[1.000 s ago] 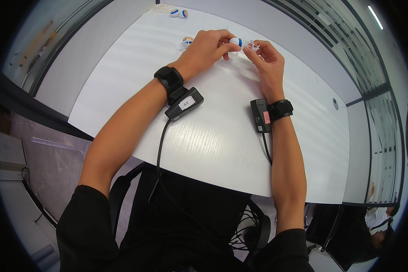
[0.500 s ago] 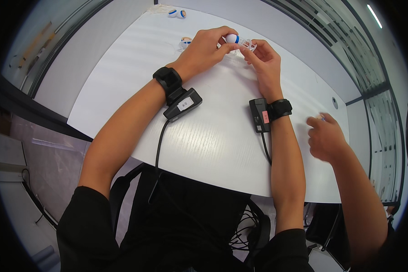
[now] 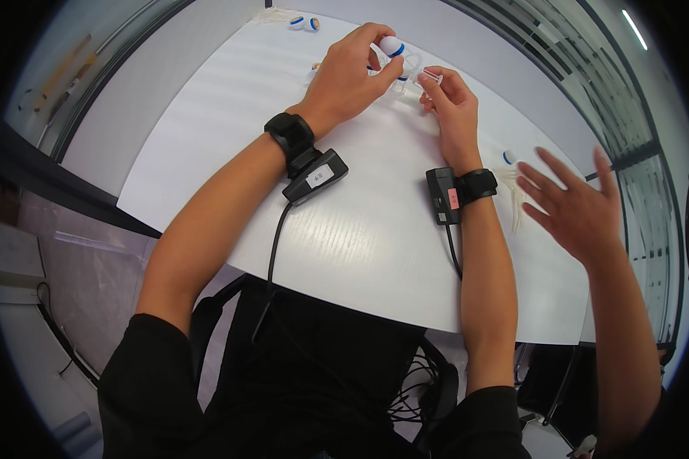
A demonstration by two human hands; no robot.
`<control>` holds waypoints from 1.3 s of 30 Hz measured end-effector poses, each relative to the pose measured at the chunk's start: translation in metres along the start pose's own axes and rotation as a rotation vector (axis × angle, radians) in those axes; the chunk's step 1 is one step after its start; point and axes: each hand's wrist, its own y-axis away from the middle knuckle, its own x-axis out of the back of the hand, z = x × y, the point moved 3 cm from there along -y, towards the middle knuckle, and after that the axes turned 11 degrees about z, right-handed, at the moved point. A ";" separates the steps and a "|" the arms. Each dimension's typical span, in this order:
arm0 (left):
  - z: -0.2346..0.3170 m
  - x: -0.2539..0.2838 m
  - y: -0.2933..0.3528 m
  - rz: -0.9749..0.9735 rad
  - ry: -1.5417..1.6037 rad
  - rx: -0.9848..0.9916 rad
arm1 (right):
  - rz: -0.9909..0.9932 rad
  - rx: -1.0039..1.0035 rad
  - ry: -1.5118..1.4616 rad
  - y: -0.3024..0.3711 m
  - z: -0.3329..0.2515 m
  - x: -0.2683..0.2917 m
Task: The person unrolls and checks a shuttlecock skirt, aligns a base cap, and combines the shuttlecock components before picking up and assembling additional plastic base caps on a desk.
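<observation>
Near the far edge of the white table, my left hand pinches a round white piece with a blue band between thumb and fingers. My right hand is closed on a clear plastic frame-like piece, just right of and below the round piece. More clear plastic shows between the hands; whether it joins the two pieces I cannot tell. Partly hidden behind my left hand lies another blue-banded piece. Both wrists wear black straps with small black boxes.
Two blue-and-white pieces with tan ends lie at the far left corner by pale strands. On the right, a co-worker's spread hand hovers near a blue-and-white piece and pale strands. A black cable hangs from my left wrist box.
My left hand has raised and tilted the round piece, and my right hand has turned the clear piece. The co-worker's hand has opened, and a blue-and-white piece now shows beside it.
</observation>
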 end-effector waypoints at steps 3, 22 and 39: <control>0.002 -0.002 -0.001 0.010 0.007 -0.004 | 0.025 -0.019 0.009 -0.001 0.003 0.003; -0.007 -0.002 0.011 -0.266 -0.201 -0.015 | 0.079 -0.031 -0.061 -0.002 0.013 0.001; -0.026 0.029 -0.010 -0.016 -0.815 0.046 | 0.105 -0.090 -0.043 -0.003 0.013 0.000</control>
